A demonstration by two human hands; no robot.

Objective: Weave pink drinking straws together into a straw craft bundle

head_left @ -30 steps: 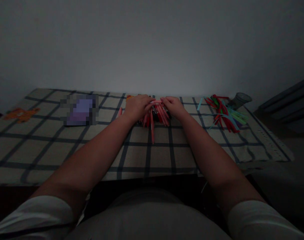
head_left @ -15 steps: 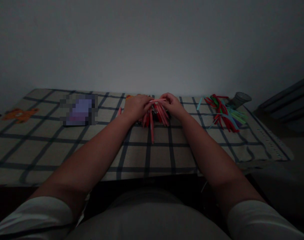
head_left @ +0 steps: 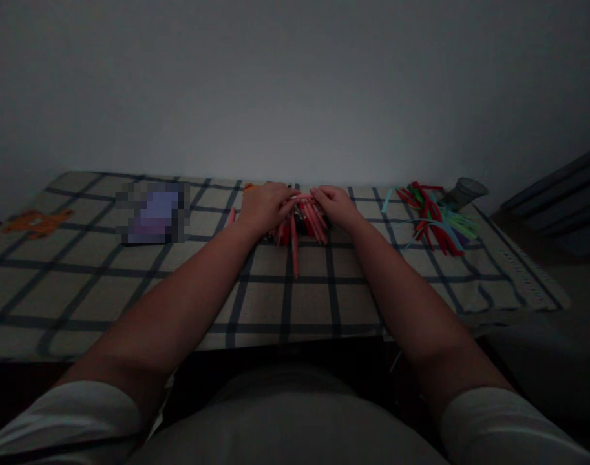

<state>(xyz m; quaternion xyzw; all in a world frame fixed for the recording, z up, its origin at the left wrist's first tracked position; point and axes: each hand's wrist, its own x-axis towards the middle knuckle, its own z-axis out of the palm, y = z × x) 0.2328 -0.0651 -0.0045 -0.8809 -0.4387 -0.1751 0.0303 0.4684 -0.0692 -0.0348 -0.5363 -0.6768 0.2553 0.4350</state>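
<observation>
A slim pink pen-like stick (head_left: 304,196) lies crosswise between my two hands, each pinching one end. My left hand (head_left: 268,206) has thumb and fingers closed on its left end. On its right end, the fingers of my right hand (head_left: 337,203) are closed too. Just beneath and in front is a pile of pink, red and black pen-like sticks (head_left: 316,223), partly covered by my hands. One longer pink stick (head_left: 295,248) points out of the pile toward me. Behind my left wrist, another pink stick (head_left: 231,216) shows in part.
A checked cloth (head_left: 198,310) covers the table, which meets a wall at the back. To the left are a phone-like device (head_left: 156,216), blurred out, and an orange figure (head_left: 37,223). Red, green and blue strips (head_left: 433,223) lie at right beside a dark mesh cup (head_left: 464,192).
My right hand's fingers have lowered and closed more over the right end of the pink stick. My left hand has hardly moved.
</observation>
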